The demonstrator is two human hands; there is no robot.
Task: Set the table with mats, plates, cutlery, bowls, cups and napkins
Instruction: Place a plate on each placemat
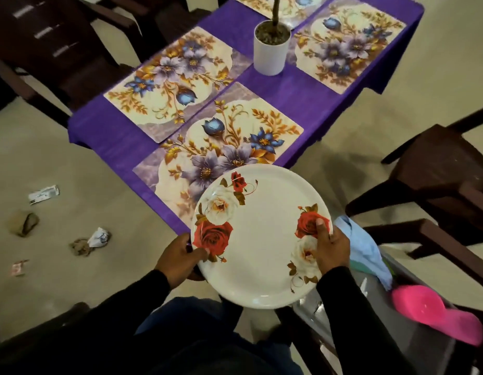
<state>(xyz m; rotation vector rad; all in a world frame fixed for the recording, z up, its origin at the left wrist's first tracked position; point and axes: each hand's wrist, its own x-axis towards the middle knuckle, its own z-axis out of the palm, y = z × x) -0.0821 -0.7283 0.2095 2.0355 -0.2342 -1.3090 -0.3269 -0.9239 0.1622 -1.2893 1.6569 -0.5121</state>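
Note:
I hold a white plate (262, 236) printed with red and white roses, both hands on it, just in front of the table's near edge. My left hand (178, 259) grips its left rim with the thumb on top. My right hand (331, 246) grips the right rim, thumb on the red rose. The plate overlaps the near floral mat (221, 147) on the purple tablecloth (302, 104). A second mat (170, 79) lies to the left of it, a third mat (348, 47) at the far right, and a fourth mat (275, 6) at the far end.
A white pot (271, 47) with a plant stem stands mid-table. Dark chairs (437, 169) flank the table, with another chair (53, 41) at the left. At my right a grey container (413, 345) holds a blue cloth (367, 250) and a pink item (435, 312). Litter (42, 194) lies on the floor.

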